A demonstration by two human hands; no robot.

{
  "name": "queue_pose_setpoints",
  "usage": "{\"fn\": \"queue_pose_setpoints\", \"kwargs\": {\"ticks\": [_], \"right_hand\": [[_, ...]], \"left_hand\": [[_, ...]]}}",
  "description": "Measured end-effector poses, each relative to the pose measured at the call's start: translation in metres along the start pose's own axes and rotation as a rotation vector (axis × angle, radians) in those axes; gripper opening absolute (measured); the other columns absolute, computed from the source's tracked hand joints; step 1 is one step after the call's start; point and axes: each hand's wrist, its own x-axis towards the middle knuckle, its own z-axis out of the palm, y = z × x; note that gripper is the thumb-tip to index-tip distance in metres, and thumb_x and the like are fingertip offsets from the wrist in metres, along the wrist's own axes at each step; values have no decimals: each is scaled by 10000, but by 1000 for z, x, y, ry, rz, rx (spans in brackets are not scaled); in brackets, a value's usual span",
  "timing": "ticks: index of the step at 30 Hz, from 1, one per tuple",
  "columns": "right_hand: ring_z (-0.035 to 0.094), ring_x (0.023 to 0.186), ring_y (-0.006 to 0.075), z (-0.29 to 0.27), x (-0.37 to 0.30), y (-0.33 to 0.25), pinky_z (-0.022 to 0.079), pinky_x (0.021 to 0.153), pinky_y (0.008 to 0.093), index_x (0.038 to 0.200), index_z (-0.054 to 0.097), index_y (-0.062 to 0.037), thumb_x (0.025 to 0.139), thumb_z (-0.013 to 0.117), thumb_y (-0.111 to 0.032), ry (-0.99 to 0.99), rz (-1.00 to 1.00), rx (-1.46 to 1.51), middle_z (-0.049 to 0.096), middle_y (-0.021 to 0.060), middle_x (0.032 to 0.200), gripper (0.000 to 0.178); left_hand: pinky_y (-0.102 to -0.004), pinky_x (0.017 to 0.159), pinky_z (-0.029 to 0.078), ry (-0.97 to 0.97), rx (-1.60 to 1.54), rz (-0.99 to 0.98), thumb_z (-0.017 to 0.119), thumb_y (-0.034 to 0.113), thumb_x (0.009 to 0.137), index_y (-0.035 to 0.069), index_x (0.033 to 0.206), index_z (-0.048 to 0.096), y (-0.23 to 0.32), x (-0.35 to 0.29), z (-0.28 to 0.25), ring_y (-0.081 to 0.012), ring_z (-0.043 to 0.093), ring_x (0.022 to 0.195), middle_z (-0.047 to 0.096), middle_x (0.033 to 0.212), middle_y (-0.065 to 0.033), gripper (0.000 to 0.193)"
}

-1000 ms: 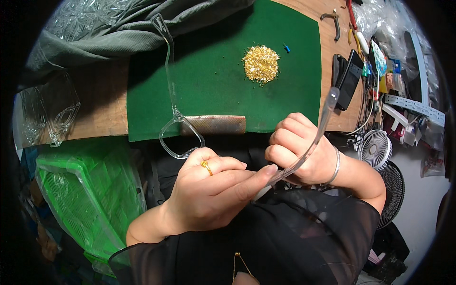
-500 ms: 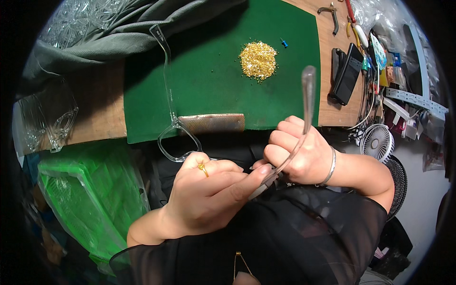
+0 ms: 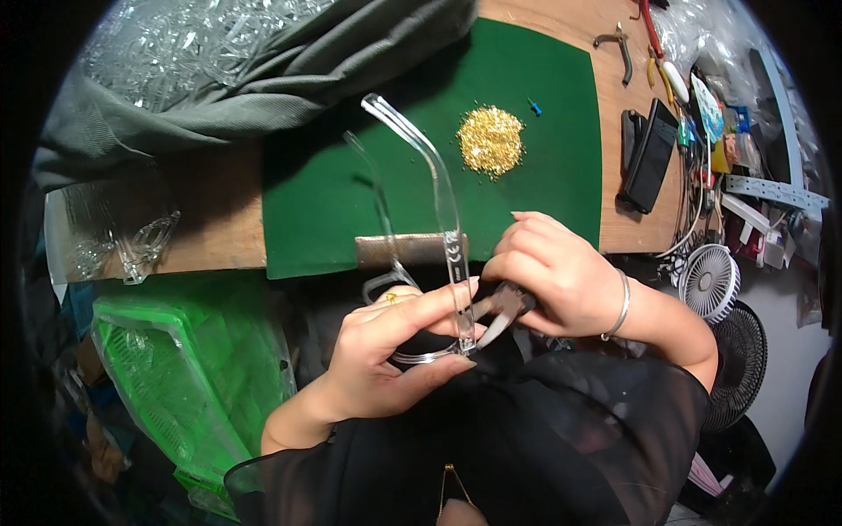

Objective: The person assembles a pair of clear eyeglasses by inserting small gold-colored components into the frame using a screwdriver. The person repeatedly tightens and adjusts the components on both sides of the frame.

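My left hand (image 3: 377,351) is closed on a clear plastic eyeglass frame (image 3: 445,202), thumb and fingers pinching it near a hinge. Both temples stick up and away over the mat, one nearer and one farther left. My right hand (image 3: 561,280) is wrapped round a pair of pliers (image 3: 504,316); their pale jaws are at the hinge corner of the frame. Whether the jaws touch the frame I cannot tell. The handles are mostly hidden in my palm. Farther off, a heap of tiny gold-coloured pieces (image 3: 491,142) lies on the green mat (image 3: 553,184).
A blue push pin (image 3: 536,109) lies beside the heap. Grey cloth with many clear frames (image 3: 202,44) fills the far left. A green crate (image 3: 158,377) stands below the table edge. At right are a phone (image 3: 649,158), another pliers (image 3: 618,53) and a small fan (image 3: 709,282).
The eyeglass frame has been turned, so its near temple swung from beside my right hand to the middle. The pliers' jaws have come into sight. The whole view has shifted slightly.
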Motion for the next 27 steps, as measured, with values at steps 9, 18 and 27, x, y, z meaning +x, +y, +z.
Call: {"fn": "queue_pose_setpoints", "kwargs": {"ticks": [9, 18, 27], "right_hand": [[571, 799, 239, 51, -15, 33, 443, 721, 351, 1218, 486, -16, 648, 670, -105, 8, 293, -425, 493, 116, 1218, 605], [564, 782, 227, 54, -13, 42, 432, 693, 336, 1208, 490, 16, 656, 664, -127, 53, 331, -540, 488, 120, 1234, 597], [558, 790, 301, 30, -20, 54, 445, 685, 382, 932, 554, -50, 666, 644, -41, 281, 433, -198, 542, 114, 847, 281]], "left_hand": [[-318, 928, 426, -38, -608, -17, 664, 35, 815, -65, 1328, 353, -5, 3, -9, -204, 613, 1015, 605, 1133, -155, 608], [-316, 904, 449, 67, -674, -71, 652, 15, 812, -56, 1340, 343, 0, 5, -2, -215, 615, 1002, 599, 1105, -133, 616], [-335, 954, 412, 83, -170, 72, 721, -15, 719, -108, 1259, 404, -2, 3, -2, -211, 637, 971, 674, 973, -154, 633]]}}
